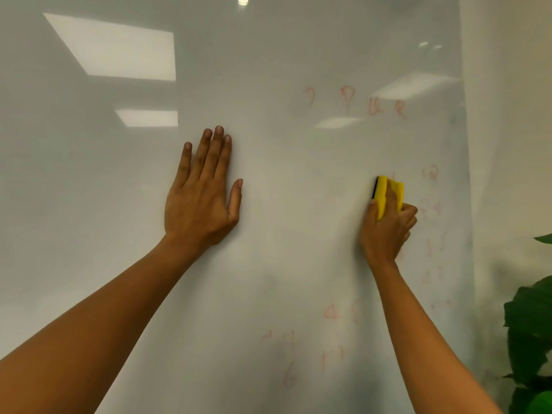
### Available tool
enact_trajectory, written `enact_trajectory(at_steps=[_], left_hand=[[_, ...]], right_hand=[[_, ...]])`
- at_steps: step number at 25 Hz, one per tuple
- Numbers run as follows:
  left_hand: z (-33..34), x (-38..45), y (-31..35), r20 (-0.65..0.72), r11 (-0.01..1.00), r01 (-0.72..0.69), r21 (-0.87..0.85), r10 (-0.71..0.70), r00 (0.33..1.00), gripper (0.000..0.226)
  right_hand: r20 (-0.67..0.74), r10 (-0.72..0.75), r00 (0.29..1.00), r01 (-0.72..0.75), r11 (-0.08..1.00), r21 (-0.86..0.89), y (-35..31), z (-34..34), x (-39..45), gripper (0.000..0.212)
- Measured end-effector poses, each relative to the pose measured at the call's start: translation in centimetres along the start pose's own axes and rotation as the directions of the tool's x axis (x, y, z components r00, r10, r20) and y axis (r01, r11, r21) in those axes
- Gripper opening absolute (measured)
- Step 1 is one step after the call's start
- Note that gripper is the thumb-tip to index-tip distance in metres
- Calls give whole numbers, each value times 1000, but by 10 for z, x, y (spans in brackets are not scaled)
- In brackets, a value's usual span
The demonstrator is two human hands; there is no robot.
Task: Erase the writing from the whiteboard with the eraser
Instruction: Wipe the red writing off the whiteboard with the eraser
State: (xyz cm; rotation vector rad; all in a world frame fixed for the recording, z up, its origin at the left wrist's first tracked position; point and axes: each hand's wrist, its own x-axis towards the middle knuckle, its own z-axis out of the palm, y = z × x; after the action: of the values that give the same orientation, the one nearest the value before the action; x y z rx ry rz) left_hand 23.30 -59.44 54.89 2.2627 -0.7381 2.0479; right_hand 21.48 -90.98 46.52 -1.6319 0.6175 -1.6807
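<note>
Bare forearms reach up from the near edge; the right hand (pixel 386 231) grips a yellow foam eraser with a dark felt face (pixel 388 195), pressed against the glossy whiteboard (pixel 268 264) at its right side. Faint red writing (pixel 370 104) lies above, right and below, so firm overlapping strokes should suit. The left hand (pixel 203 198) rests flat, fingers straight, bracing.

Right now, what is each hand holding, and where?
The right hand grips the yellow eraser by its lower end. The left hand holds nothing, flat on the whiteboard.
</note>
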Motion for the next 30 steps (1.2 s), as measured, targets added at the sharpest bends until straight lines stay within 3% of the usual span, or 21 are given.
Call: enact_trajectory(at_steps=[3,7,9,12,14,17,19,24,30], left_hand=[[1,0,2,10,1000,-16,3,16,1000,73],[0,-1,1,-12,998,-7,-58,6,1000,74],[-5,-1,0,-45,989,-13,-150,6,999,72],[-14,-2,-1,-64,960,3,-279,-22,998,69],[-19,7,-1,-84,954,39,-298,-67,994,69],[-24,45,-2,-141,965,9,-261,-47,989,69],[-24,71,-7,-155,974,22,-224,-57,986,68],[-11,99,-14,-108,994,88,-69,-95,990,72],[2,103,-16,-128,996,73,48,-66,990,77]], right_hand=[[-18,35,999,-34,999,25,-30,4,-15,50],[23,-221,975,220,975,30,-104,15,-67,52],[61,-417,907,414,909,51,-136,18,-103,53],[164,-664,730,653,748,120,-150,17,-143,53],[180,-744,643,724,668,175,-149,14,-138,47],[156,-801,577,788,597,151,-153,14,-108,40],[149,-794,589,785,606,130,-162,17,-79,44],[60,-673,737,671,739,60,-178,20,23,53],[33,-431,902,431,902,-9,-118,20,144,52]])
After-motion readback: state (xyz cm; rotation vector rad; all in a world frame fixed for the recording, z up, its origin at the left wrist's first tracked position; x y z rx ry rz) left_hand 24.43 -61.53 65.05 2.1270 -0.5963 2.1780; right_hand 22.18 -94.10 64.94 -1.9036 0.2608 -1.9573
